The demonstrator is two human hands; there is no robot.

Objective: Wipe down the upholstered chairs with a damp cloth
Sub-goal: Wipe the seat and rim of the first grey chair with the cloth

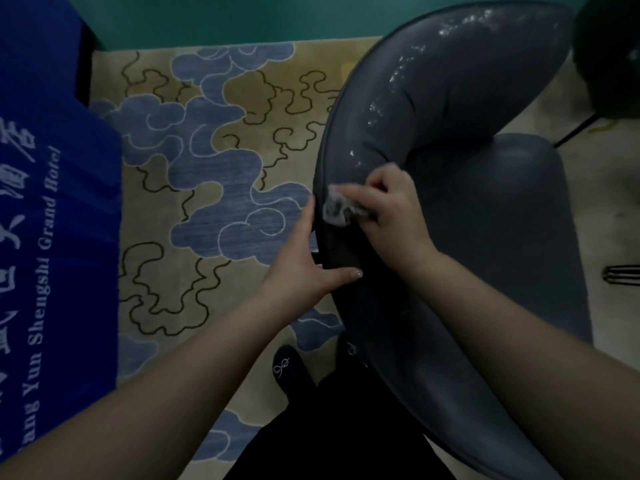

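Note:
A grey-blue upholstered chair (450,109) with a curved padded back fills the right side of the head view; wet streaks glisten along the back's top. My right hand (391,209) grips a small crumpled grey cloth (337,206) and presses it on the chair back near its outer edge. My left hand (308,258) holds the chair back's outer rim just below the cloth, its thumb lying on the top face and its fingers behind the rim, out of sight. The seat cushion (526,216) lies to the right of my hands.
A patterned beige and blue carpet (214,174) covers the floor on the left. A blue cloth with white lettering (45,202) hangs at the far left. My dark shoe (287,368) stands by the chair's base. A dark round object (609,53) sits at the top right.

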